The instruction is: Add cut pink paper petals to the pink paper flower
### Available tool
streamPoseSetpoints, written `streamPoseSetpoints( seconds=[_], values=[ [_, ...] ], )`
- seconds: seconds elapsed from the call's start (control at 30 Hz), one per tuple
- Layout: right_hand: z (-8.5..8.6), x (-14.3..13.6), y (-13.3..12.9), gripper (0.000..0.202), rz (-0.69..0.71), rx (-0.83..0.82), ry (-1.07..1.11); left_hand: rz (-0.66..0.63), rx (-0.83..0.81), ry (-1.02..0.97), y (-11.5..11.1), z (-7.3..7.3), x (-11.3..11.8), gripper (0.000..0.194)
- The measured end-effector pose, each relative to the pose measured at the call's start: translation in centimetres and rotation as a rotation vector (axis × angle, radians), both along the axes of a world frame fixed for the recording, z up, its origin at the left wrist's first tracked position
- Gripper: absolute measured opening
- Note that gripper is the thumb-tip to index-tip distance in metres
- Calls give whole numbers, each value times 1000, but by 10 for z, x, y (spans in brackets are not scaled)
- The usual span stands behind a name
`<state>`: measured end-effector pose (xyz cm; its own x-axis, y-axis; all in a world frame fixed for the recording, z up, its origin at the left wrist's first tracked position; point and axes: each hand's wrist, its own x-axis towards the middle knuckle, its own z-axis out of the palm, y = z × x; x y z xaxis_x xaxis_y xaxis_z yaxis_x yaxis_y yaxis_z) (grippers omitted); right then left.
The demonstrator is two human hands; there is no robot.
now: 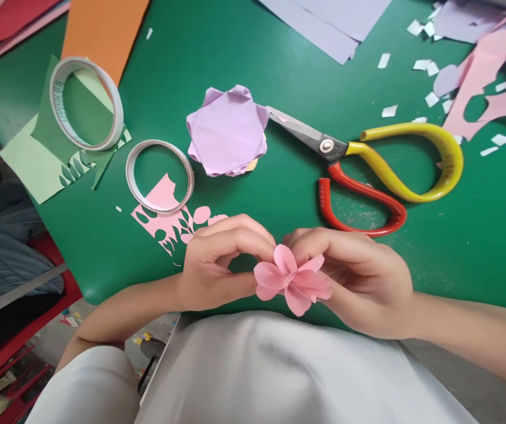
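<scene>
Near the table's front edge, a pink paper flower (286,279) with several petals is held between my two hands. My left hand (221,265) pinches it from the left, thumb and fingers closed at the petals' edge. From the other side, my right hand (363,277) grips it, its thumb below and fingers curled behind the petals, so part of that grip is hidden. Just beyond my left hand lie loose pink petals (201,215) and a cut pink paper scrap (162,222). A folded purple paper shape (228,131) sits farther back.
Scissors (326,145) with yellow and red handles lie beyond my right hand. Two tape rolls (159,209) (118,112) rest on paper at the left. Green paper (27,159), orange paper (102,35), purple sheets (327,26) and pink cut-out paper (469,112) lie around, with white bits (389,111).
</scene>
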<state>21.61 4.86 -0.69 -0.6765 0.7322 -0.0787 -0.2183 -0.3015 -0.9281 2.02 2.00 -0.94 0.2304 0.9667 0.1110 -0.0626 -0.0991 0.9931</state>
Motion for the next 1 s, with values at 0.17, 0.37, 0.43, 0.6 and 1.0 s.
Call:
streamPoseSetpoints(
  seconds=[0.17,0.37,0.43,0.6,1.0],
  values=[
    [-2,0,1,16,-39,220,-53,15,27,2,-1,-1,1,15],
    [-1,2,4,18,-81,359,-104,9,77,25,0,-3,1,12],
    [-1,2,5,16,-102,373,-124,7,79,30,0,-3,1,12],
    [-3,1,3,14,-144,362,-139,-5,97,7,1,-3,0,12],
    [0,5,3,19,-76,585,-208,-46,-61,-62,4,-3,1,11]
  ],
)
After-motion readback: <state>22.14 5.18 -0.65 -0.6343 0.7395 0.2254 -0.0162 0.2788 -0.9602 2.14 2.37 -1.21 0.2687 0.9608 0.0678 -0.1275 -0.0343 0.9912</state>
